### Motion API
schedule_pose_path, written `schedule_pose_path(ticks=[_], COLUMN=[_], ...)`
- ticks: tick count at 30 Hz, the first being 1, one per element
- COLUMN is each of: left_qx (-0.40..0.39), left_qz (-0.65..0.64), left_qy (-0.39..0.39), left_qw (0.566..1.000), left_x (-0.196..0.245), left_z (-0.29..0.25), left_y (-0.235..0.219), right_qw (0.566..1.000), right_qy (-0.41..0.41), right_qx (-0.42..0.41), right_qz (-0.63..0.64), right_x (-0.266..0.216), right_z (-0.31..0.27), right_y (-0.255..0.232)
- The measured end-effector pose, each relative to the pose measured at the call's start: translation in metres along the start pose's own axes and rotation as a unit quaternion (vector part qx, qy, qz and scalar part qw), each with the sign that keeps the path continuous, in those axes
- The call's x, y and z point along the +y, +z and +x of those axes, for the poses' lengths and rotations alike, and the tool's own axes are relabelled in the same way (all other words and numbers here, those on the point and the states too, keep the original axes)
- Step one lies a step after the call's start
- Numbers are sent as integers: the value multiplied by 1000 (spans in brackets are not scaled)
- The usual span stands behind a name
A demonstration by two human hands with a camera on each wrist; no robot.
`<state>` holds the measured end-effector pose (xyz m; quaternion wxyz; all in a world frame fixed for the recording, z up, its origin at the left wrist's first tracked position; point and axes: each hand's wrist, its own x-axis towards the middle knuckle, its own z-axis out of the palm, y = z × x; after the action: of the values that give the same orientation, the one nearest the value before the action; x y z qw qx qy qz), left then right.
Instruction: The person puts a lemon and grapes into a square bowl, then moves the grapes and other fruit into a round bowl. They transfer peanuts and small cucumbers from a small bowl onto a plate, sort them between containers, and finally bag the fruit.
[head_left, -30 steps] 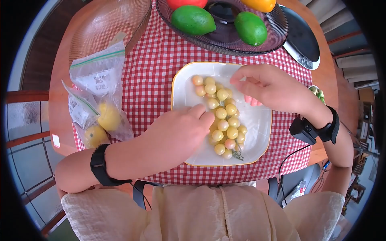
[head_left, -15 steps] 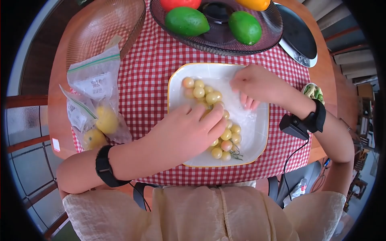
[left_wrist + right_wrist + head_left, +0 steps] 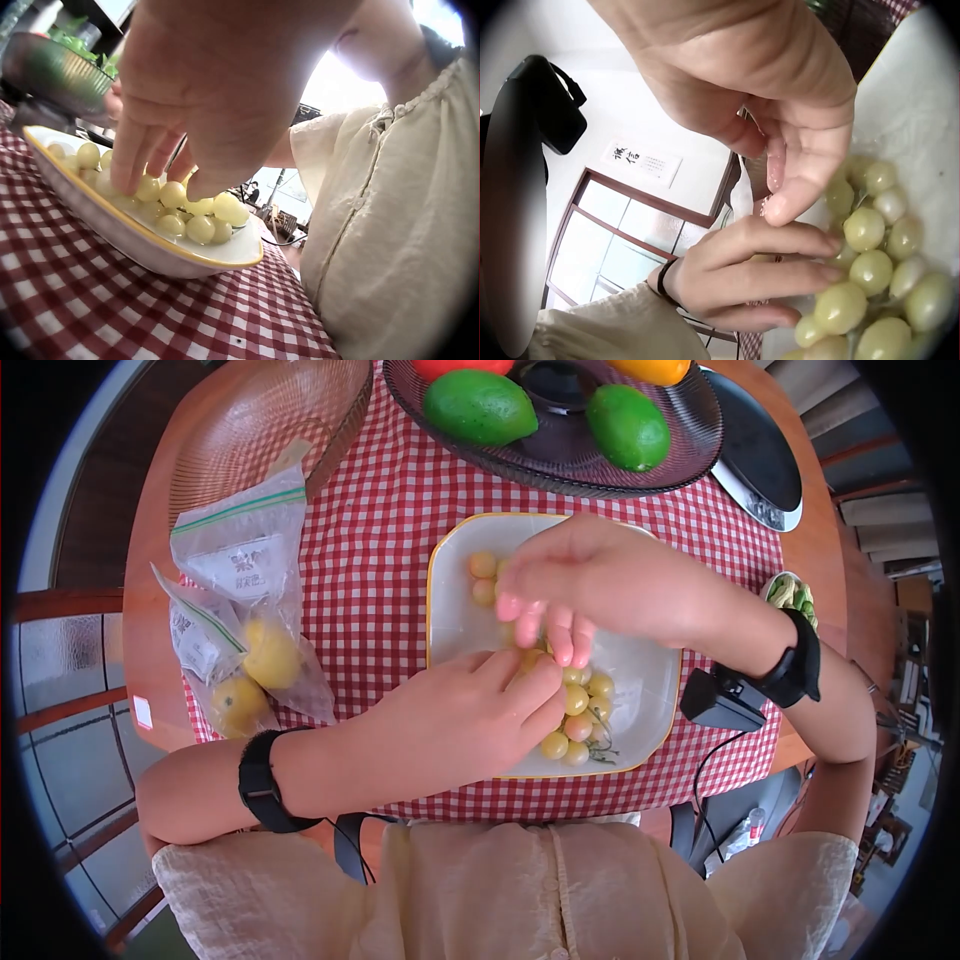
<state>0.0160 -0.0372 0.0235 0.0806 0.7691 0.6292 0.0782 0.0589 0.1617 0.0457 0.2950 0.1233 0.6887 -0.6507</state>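
Observation:
A bunch of pale yellow-green grapes point(image 3: 577, 700), some tinged pink, lies on a white plate with a yellow rim point(image 3: 655, 690). My left hand point(image 3: 485, 705) reaches over the bunch from the near left, its fingers extended onto the grapes in the right wrist view. Above the far part of the bunch is my right hand point(image 3: 610, 585), fingers loosely bent and pointing down close to the left fingertips. No grape shows between the right fingers point(image 3: 787, 202). Both hands cover the middle of the bunch in the head view, and a thin green stem point(image 3: 603, 752) sticks out at its near end.
Left of the plate lie zip bags point(image 3: 245, 575) with two yellow fruits. A tinted glass bowl point(image 3: 290, 420) stands behind them. At the back, a dark ribbed bowl point(image 3: 600, 480) holds green, red and orange produce. A black-topped flat device point(image 3: 755, 450) and a small bowl point(image 3: 792, 595) stand right.
The left hand has shifted from the bunch's left edge onto its middle. My right hand, earlier over the plate's right side, has moved left over the grapes, its fingers now pointing down.

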Motion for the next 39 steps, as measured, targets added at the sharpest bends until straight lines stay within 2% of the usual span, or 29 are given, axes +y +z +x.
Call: schedule_pose_path(ticks=[3, 7, 9, 10, 12, 13, 15, 19, 21, 27, 30, 31, 33, 37, 39], left_qx=[6, 11, 20, 28, 17, 4, -1, -8, -1, 28, 31, 32, 38, 33, 22], left_qz=[19, 6, -4, -14, -9, -5, -3, 11, 11, 17, 19, 16, 17, 30, 41], left_qy=[4, 9, 7, 6, 6, 6, 8, 15, 15, 14, 14, 15, 14, 23, 25], left_qw=[1000, 1000, 1000, 999, 1000, 1000, 1000, 1000, 1000, 999, 999, 999, 999, 999, 999], left_x=[0, -1, -1, -1, -1, -1, -1, -1, -1, -1, -2, -2, -2, -2, -2], left_z=[0, -2, -3, -3, -2, -2, -1, 0, -1, -5, -5, -5, -5, -4, -4], left_y=[4, 1, 0, -1, -1, -1, 0, 0, 2, 6, 5, 6, 7, 8, 8], right_qw=[1000, 1000, 997, 997, 966, 966, 912, 916, 964, 978, 977, 977, 993, 996, 999], right_qy=[-21, -8, 0, 0, 0, 0, -62, -57, 67, 128, 146, 145, 73, 64, 18], right_qx=[1, 1, 40, 40, 99, 100, 176, 193, 137, 140, 119, 119, 42, 27, -29], right_qz=[-5, 29, -61, -62, -237, -238, -365, -348, -217, -86, -99, -100, -86, -55, -16], right_x=[14, 6, 6, 9, 18, 26, 39, 42, 39, 35, 29, 29, 27, 4, -5], right_z=[11, 1, -8, -11, -15, -17, -19, -12, -5, 6, 8, 8, 8, 4, 6], right_y=[3, -10, -19, -23, -31, -33, -32, -34, -35, -23, -23, -26, -29, -19, -12])
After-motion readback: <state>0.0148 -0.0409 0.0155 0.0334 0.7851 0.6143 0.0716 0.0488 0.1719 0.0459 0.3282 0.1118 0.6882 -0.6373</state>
